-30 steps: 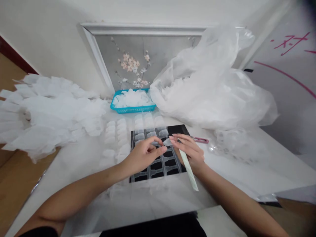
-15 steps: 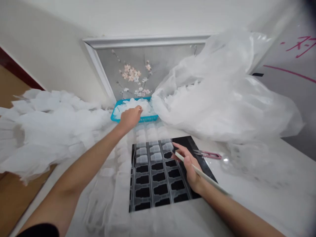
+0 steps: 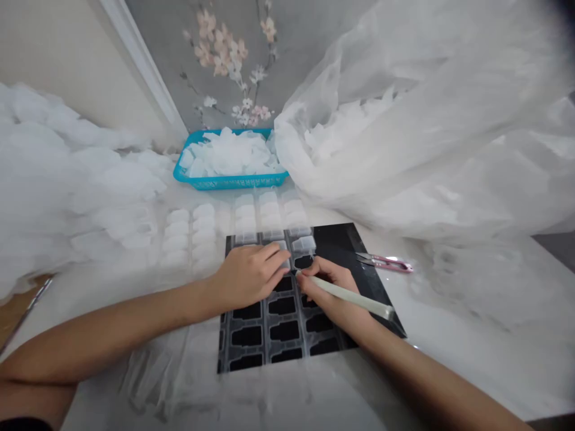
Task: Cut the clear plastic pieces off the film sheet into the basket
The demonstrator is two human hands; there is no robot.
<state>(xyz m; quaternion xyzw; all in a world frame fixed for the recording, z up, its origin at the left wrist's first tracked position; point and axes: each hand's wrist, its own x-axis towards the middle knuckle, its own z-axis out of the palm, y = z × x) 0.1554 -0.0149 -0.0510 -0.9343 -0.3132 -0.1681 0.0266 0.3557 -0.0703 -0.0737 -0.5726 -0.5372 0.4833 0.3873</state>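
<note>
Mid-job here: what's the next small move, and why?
Probably ease the left hand toward the dark slot beside its fingertips: that slot shows black, the one just beyond holds a white piece, and the right hand holds a pale stick close by.

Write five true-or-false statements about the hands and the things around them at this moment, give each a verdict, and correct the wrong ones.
1. The right hand holds a long pale stick. True.
2. The left hand reaches into the blue basket. False: it is over the black sheet, nearer the camera than the basket.
3. The blue basket is full of red beads. False: it holds white pieces.
4. The pink snips lie to the right of the right hand. True.
5. A translucent plastic bag stands on the left. False: it is on the right.
</note>
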